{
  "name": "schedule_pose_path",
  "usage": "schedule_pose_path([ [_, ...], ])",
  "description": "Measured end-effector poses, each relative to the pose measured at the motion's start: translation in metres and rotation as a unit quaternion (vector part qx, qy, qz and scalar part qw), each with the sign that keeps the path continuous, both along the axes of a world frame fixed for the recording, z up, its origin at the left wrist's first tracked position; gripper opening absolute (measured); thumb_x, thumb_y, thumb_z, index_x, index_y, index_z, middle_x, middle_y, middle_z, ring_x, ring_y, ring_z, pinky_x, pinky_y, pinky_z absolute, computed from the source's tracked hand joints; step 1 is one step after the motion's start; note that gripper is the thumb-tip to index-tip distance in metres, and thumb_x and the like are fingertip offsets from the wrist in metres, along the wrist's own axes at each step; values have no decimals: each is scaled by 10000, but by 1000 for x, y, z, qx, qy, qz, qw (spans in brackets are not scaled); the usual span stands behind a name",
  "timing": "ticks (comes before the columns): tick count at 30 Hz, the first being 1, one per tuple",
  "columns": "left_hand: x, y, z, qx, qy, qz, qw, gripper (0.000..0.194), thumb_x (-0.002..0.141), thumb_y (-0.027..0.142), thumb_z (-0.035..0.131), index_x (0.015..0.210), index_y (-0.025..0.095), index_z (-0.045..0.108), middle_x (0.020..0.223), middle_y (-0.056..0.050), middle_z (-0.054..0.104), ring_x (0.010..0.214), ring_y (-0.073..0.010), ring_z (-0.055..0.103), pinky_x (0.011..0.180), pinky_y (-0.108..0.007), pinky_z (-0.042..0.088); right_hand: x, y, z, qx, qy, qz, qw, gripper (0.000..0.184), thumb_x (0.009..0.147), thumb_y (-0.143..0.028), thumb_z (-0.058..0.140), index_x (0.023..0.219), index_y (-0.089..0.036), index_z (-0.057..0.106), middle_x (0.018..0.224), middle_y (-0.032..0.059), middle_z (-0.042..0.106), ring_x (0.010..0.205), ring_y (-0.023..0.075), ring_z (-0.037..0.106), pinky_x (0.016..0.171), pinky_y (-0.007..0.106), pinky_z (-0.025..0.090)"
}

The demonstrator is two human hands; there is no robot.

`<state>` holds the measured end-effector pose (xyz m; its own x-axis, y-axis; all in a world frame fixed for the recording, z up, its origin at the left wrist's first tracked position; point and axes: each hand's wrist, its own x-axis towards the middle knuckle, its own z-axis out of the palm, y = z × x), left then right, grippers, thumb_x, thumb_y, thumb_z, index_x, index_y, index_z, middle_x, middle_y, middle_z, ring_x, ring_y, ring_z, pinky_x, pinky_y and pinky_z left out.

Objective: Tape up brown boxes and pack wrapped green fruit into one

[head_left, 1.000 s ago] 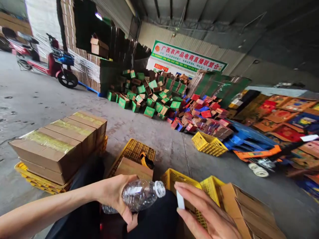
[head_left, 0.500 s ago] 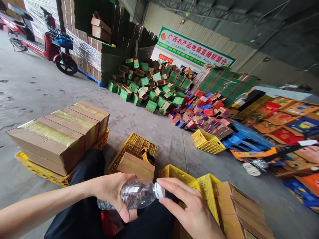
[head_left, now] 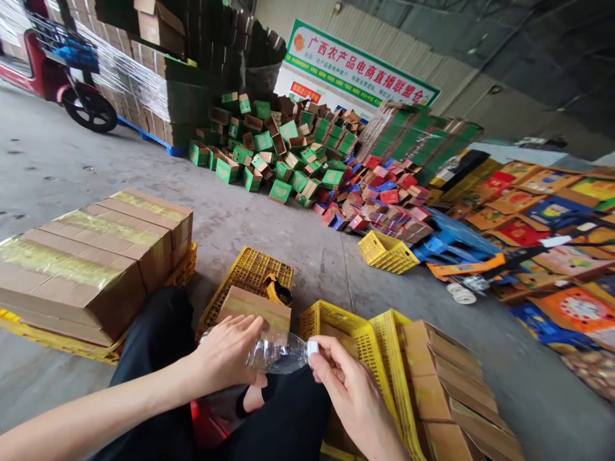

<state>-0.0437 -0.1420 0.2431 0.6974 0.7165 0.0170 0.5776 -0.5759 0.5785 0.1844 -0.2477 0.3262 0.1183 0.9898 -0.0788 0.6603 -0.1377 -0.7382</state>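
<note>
- Change: a second ago the white screw cap (head_left: 313, 347) was off the neck, apart from it in the right fingers; half a second ago it was on the mouth, and it's there now.
- Meaning: my read is the bottle is closed or nearly so. Thread engagement can't be judged from here (neck finish mostly hidden by cap and fingers).
- Also changed: left hand (head_left: 225, 352) has rolled over, back now facing up; the thumb showed along the near side before. Right hand (head_left: 343, 381) went from spread fingers to a tighter curl. Looks like a twisting action, judging by both.
- Left hand: curled round the body of the clear plastic bottle (head_left: 281, 354), partly open to fit its width. Underside of the grip hidden.
- Right hand: thumb and forefinger pinched nearly together on the cap, other fingers folded in.
- Bottle: lying roughly level between the hands, base end under the left, neck toward the right, over the dark trousers (head_left: 288, 422).
- Around: taped cardboard box (head_left: 250, 304) just beyond the left hand, tape dispenser (head_left: 277, 290) behind that; open yellow crate (head_left: 368, 339) beyond the right hand; folded cartons (head_left: 442, 384) to its right.
</note>
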Motion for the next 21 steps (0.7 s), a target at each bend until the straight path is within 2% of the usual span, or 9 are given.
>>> schedule_pose_path([
  [5, 24, -10, -12, 78, 39, -27, 996, 574, 781, 497, 861, 1214, 192, 639, 1093, -93, 709, 1040, -313, 694, 930, -422, 517, 1, -12, -34, -10, 93, -95, 991, 465, 966, -634, 568, 1059, -193, 680, 818, 46, 730, 744, 198, 733, 706, 290, 623],
  [8, 41, -22, -21, 111, 7, -86, 990, 893, 718, 667, 858, 1413, 190, 565, 1256, -160, 685, 1175, -362, 660, 1065, -501, 465, 12, -44, -37, 7, 97, -150, 984, 460, 952, -632, 590, 1083, -201, 681, 936, 73, 764, 833, 216, 759, 775, 308, 633],
  [10, 50, -27, -29, 128, -40, -141, 981, 1154, 679, 801, 796, 1589, 221, 386, 1489, -202, 561, 1378, -409, 531, 1198, -597, 322, 32, -86, -26, 25, 37, -218, 975, 473, 948, -632, 579, 1163, -224, 687, 1042, 89, 783, 885, 226, 773, 817, 318, 630],
  [11, 52, -28, -33, 132, -60, -161, 976, 1193, 703, 835, 746, 1637, 243, 297, 1583, -201, 472, 1463, -415, 442, 1237, -629, 237, 45, -113, -19, 29, -32, -263, 964, 480, 943, -631, 576, 1199, -241, 691, 1078, 94, 787, 901, 234, 776, 814, 318, 626],
  [13, 51, -25, -47, 124, -77, -170, 975, 1062, 841, 805, 633, 1667, 285, 215, 1677, -171, 350, 1551, -389, 318, 1264, -650, 136, 74, -175, -7, 4, -201, -349, 915, 481, 921, -622, 573, 1229, -276, 702, 1131, 107, 789, 925, 269, 778, 764, 333, 618],
  [15, 45, -16, -66, 101, -64, -140, 983, 839, 983, 662, 550, 1663, 296, 223, 1684, -160, 342, 1560, -358, 316, 1261, -656, 143, 96, -239, -11, -105, -286, -341, 889, 445, 883, -592, 578, 1159, -284, 740, 1107, 115, 797, 907, 311, 779, 708, 363, 607],
  [17, 35, -4, -87, 73, -34, -97, 992, 704, 1026, 530, 533, 1643, 306, 277, 1680, -160, 350, 1541, -358, 355, 1237, -675, 204, 100, -293, -39, -252, -220, -283, 899, 310, 859, -516, 575, 923, -284, 770, 913, 94, 806, 839, 300, 780, 697, 354, 599],
  [19, 24, 8, -107, 46, -1, -81, 996, 675, 1014, 485, 547, 1624, 311, 316, 1672, -154, 365, 1514, -372, 398, 1212, -689, 257, 82, -331, -86, -375, -90, -268, 883, 176, 803, -375, 607, 720, -262, 714, 747, 73, 766, 752, 259, 766, 695, 323, 592],
  [21, 14, 18, -122, 34, 18, -82, 996, 678, 1001, 496, 547, 1615, 304, 334, 1670, -152, 364, 1520, -375, 389, 1207, -673, 291, 44, -353, -140, -505, 7, -353, 787, 230, 677, -234, 682, 487, -223, 553, 462, 43, 597, 475, 223, 662, 553, 317, 556],
])
